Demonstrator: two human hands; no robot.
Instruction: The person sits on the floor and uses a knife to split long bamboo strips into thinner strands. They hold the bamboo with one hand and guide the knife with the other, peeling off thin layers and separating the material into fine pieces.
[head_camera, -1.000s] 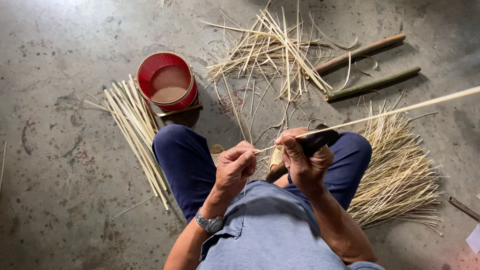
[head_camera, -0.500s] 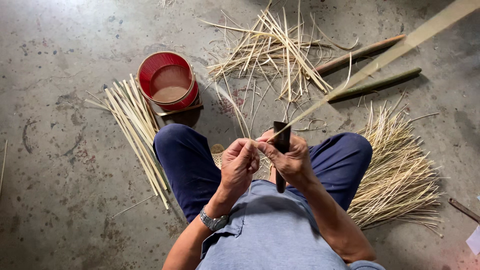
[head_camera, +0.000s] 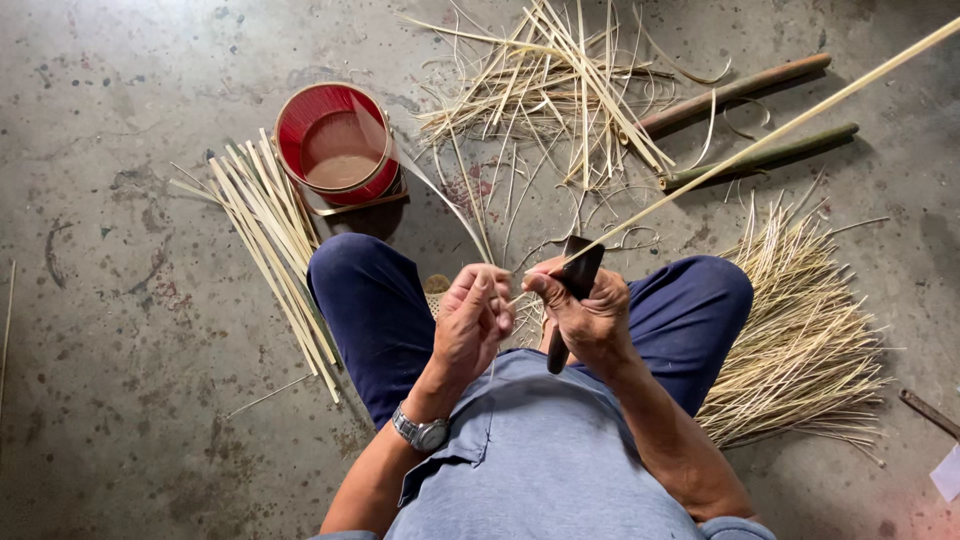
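I sit on a concrete floor with my knees apart in dark blue trousers. My right hand (head_camera: 590, 315) grips a dark knife (head_camera: 572, 290), its blade upright against a long pale bamboo strip (head_camera: 780, 130) that runs up to the top right corner. My left hand (head_camera: 475, 320), with a wristwatch, pinches the near end of that strip just left of the blade. The two hands almost touch above my lap.
A red bucket (head_camera: 338, 145) stands at the upper left beside a bundle of flat bamboo slats (head_camera: 270, 245). Loose splinters (head_camera: 560, 85) lie at the top. Two bamboo poles (head_camera: 740, 90) lie at the upper right, and a fan of thin strips (head_camera: 810, 340) on the right.
The long strip first swung upward from near level, then came partway back down. The knife turned upright in my right hand, and my hands drew closer together.
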